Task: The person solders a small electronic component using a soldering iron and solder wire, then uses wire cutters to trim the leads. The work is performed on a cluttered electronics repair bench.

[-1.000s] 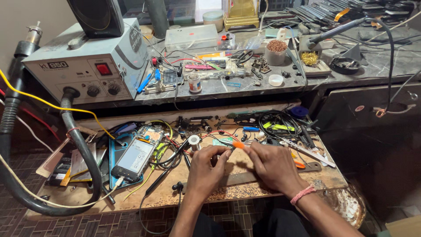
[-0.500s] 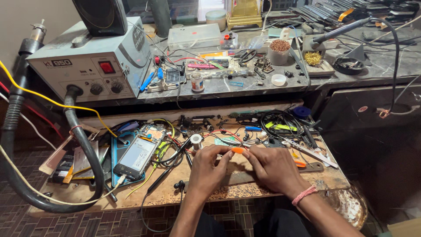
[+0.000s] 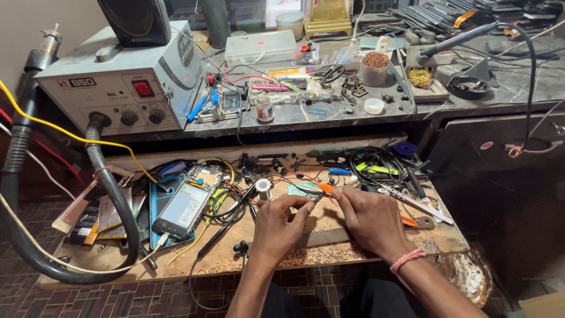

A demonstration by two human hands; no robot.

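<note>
- Over the middle of the cluttered wooden workbench [image 3: 376, 250], both hands are seen close together, much as they were half a second and a second ago; only a slight shift of the view is noticed, and the hands have stayed in the same spot.
- The left hand [image 3: 279, 227] is curled, its fingertips pressed together on something too small to be made out.
- The right hand [image 3: 372, 219] is closed, its fingers pinched on a small orange-handled tool [image 3: 325, 188], which is held just above the bench between the two hands, as it was before.
- The tool is seen as a short orange grip with a thin dark tip; the tip is pointed towards the left fingertips, and whether it touches them cannot be told.
- A pink band [image 3: 407, 259] is worn on the right wrist.
- A small spool of solder wire [image 3: 263, 189] is stood just beyond the left hand.
- A phone with its back cover off [image 3: 183, 206] is laid to the left, on a blue mat, among loose wires.
- A grey repair station [image 3: 120, 82] with a red switch and a thick black hose [image 3: 112, 194] is set on the shelf at the upper left.
</note>
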